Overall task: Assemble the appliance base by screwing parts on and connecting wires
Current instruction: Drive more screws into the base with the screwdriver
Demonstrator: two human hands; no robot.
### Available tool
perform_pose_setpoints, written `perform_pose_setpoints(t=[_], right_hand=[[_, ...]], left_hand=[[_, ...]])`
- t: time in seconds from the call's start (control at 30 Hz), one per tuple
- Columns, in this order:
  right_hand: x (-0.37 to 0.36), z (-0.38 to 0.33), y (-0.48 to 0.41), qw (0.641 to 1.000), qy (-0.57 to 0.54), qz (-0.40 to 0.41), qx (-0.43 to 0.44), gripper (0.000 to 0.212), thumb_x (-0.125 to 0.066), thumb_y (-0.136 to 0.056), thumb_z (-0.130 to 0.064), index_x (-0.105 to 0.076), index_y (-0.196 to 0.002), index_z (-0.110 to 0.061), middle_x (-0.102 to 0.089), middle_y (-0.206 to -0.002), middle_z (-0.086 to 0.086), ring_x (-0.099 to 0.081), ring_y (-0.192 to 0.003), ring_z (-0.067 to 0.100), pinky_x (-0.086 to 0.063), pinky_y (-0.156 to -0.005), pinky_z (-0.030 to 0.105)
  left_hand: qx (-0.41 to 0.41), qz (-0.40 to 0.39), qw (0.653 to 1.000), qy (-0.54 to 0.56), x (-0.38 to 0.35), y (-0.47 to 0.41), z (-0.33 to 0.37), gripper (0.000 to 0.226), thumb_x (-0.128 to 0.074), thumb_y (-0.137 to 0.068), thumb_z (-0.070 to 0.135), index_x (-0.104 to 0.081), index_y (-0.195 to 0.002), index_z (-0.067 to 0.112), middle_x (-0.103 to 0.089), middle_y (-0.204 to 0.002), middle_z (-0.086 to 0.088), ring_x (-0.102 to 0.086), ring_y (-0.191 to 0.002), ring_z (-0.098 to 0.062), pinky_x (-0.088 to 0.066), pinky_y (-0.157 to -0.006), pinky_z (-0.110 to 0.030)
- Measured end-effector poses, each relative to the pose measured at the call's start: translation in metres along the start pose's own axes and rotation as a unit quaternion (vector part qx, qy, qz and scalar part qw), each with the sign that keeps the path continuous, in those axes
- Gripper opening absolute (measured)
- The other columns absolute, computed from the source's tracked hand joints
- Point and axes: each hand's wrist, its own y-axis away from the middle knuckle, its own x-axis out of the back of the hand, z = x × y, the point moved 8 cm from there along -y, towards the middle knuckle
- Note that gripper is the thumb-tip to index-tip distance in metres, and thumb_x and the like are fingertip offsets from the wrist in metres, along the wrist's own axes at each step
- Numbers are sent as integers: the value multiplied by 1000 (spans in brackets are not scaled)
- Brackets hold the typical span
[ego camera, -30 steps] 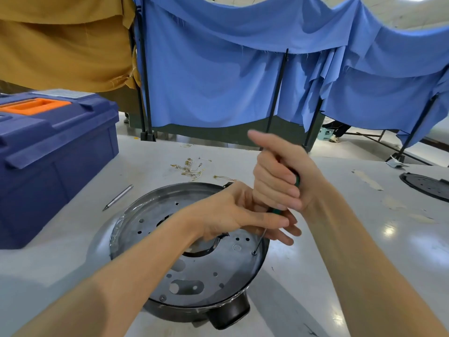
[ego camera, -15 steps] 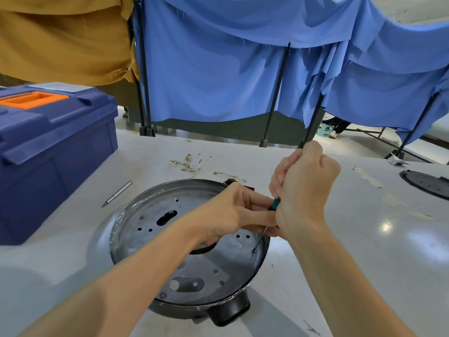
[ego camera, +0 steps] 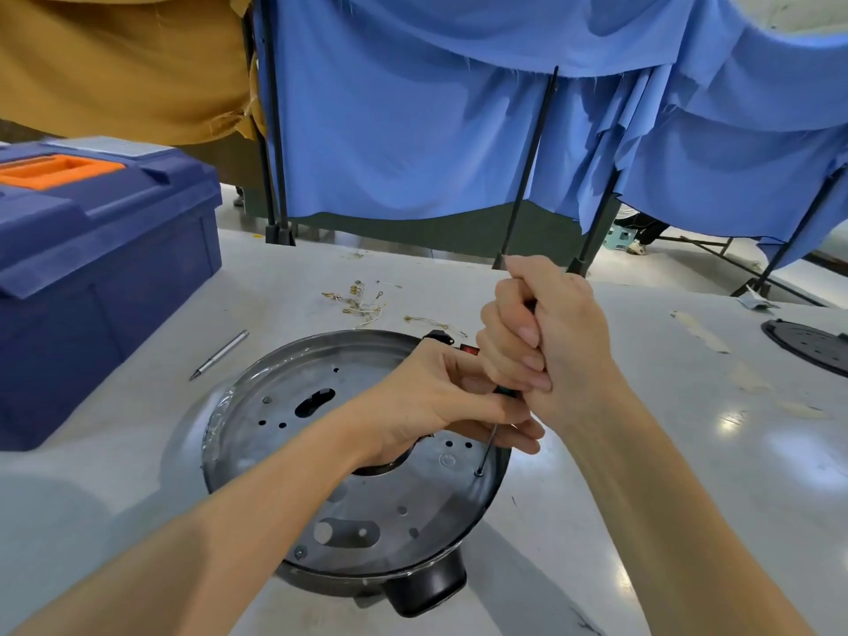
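Screwdriver (ego camera: 504,391) tip planted in a small hole near the right rim of the appliance base (ego camera: 358,452), which lies upside down on the white table (ego camera: 688,452) in front of the person, its perforated metal underside facing up and a black knob-like handle (ego camera: 426,589) at its near edge. The right hand (ego camera: 546,346) is wrapped in a fist around the tool's handle, only a sliver of green showing below the fingers, and the thin shaft slants down and to the left to the plate. The left hand (ego camera: 436,401) reaches across the base, its thumb and fingers closed on the tool just under the handle, where shaft and grip meet. A red switch (ego camera: 469,349) peeks out at the far edge of the base behind the hands. Loose wires with small brass terminals (ego camera: 358,300) lie scattered on the table beyond it, and a slim metal rod (ego camera: 220,354) rests to the left, near a blue toolbox (ego camera: 105,268) with an orange handle. A black disc (ego camera: 812,346) sits at the table's far right edge. Blue cloth (ego camera: 413,130) and mustard cloth (ego camera: 114,62) hang from black stands behind.
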Motion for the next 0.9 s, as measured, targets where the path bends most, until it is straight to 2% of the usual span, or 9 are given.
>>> perform_pose_setpoints(t=[0.23,0.43,0.5,0.6,0.67,0.7,0.77,0.83,0.9], right_hand=[[8,-6,13,981,59,162,87,58,-32,-89,-4,-32,-32,-15,-25,-32,0,-19,-28,13,-19,-39,14],[28,-8,33,927,94,321,170,58,-32,-90,-14,-36,-33,-19,-35,-34,-3,-30,-31,16,-27,-42,20],[26,-4,28,946,91,275,145,58,-35,-90,-17,-40,-32,-18,-36,-33,0,-30,-30,17,-27,-40,20],[2,1,-2,996,89,24,-19,63,-41,-95,-33,-51,-37,-12,-47,-39,11,-43,-39,25,-41,-48,30],[-9,-3,-10,986,89,-110,-83,68,-36,-96,-37,-56,-38,-7,-53,-42,14,-53,-46,28,-48,-62,32],[-14,-5,-11,982,79,-148,-92,68,-36,-97,-35,-51,-36,-6,-49,-38,12,-50,-40,27,-47,-55,29],[-23,-4,-12,979,54,-176,-91,69,-39,-99,-25,-38,-32,-9,-32,-28,5,-30,-24,19,-29,-35,20],[-23,1,-13,989,38,-125,-65,69,-39,-102,-20,-31,-34,-11,-22,-28,0,-16,-23,14,-16,-34,13],[-14,-1,-9,999,36,-30,-3,67,-37,-103,-18,-29,-36,-9,-21,-29,1,-14,-25,13,-17,-37,11]], left_hand=[[-9,2,1000,-13,-2,1,5,14,-77,-78,8,-77,-92,11,-76,-91,-13,-74,-85,-31,-58,-78,-30],[-8,6,1000,-22,-1,-1,3,23,-77,-79,8,-75,-102,5,-76,-93,-12,-74,-85,-25,-57,-74,-26],[-6,-10,1000,-21,-3,1,4,15,-77,-79,11,-79,-94,14,-77,-91,-7,-74,-86,-23,-56,-77,-25],[9,-33,999,23,0,5,4,11,-73,-84,9,-78,-86,18,-76,-94,-11,-72,-95,-29,-56,-80,-24],[29,-51,998,28,-1,6,2,10,-71,-87,10,-77,-94,15,-74,-103,-15,-70,-102,-30,-54,-77,-19],[32,-54,998,23,-1,6,2,10,-71,-87,12,-76,-95,14,-74,-104,-15,-70,-103,-30,-53,-75,-17],[30,-52,998,16,-1,5,1,9,-70,-87,11,-75,-95,12,-74,-103,-17,-70,-103,-30,-53,-73,-16],[27,-34,999,9,0,4,-2,11,-70,-86,6,-74,-97,4,-74,-99,-19,-71,-98,-31,-55,-76,-20],[6,-7,1000,-7,2,4,-1,17,-74,-80,3,-72,-97,-2,-75,-93,-18,-73,-90,-32,-57,-80,-28]])
